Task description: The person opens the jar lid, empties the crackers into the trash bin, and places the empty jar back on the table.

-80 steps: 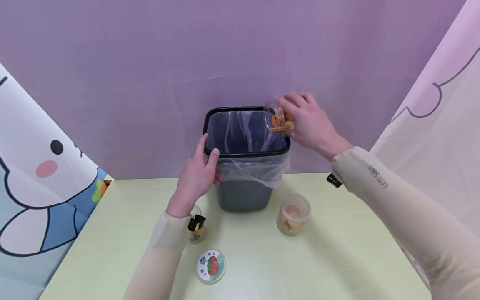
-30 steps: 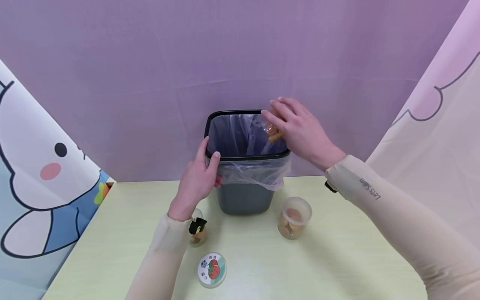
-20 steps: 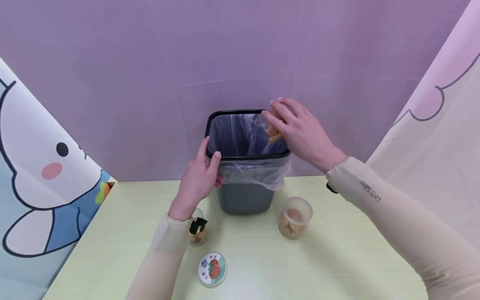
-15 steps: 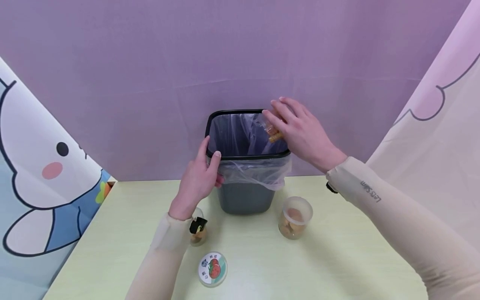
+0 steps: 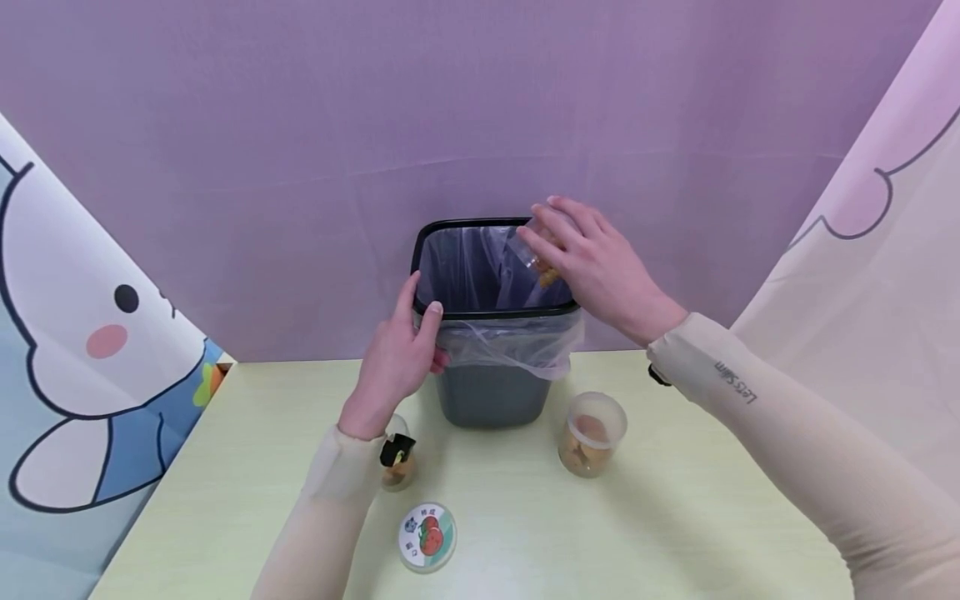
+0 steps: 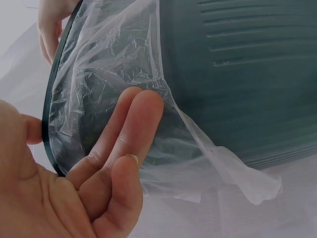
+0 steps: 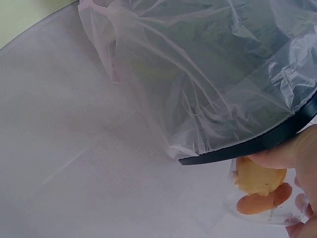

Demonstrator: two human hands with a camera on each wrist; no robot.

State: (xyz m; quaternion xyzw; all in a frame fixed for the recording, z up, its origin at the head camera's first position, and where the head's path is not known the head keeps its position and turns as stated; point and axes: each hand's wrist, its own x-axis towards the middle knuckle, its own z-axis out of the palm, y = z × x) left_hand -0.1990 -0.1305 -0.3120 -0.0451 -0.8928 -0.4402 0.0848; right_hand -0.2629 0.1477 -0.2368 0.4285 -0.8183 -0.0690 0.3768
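Note:
A dark grey bin [image 5: 491,396] with a black rim and a clear plastic liner [image 5: 510,346] stands at the table's back. My left hand [image 5: 393,358] grips its left front corner. In the left wrist view, two fingers [image 6: 143,119] lie outside on the liner while the thumb reaches behind the rim. At the right rim, my right hand [image 5: 607,271] holds a clear plastic jar [image 5: 523,247] tilted over the opening. A yellowish biscuit-like piece [image 7: 260,176] shows through the jar in the right wrist view. The bin's bottom is hidden.
An uncovered clear tub [image 5: 592,446] with brownish round pieces stands right of the bin. A round lid [image 5: 427,537] with a tomato picture lies in front. Left of it, a small container [image 5: 397,479] is partly hidden by my wrist. A purple cloth [image 5: 300,208] hangs behind.
My right hand has moved left and slightly down, bringing the jar over the bin's opening and tipping it further. The left hand keeps its grip on the rim.

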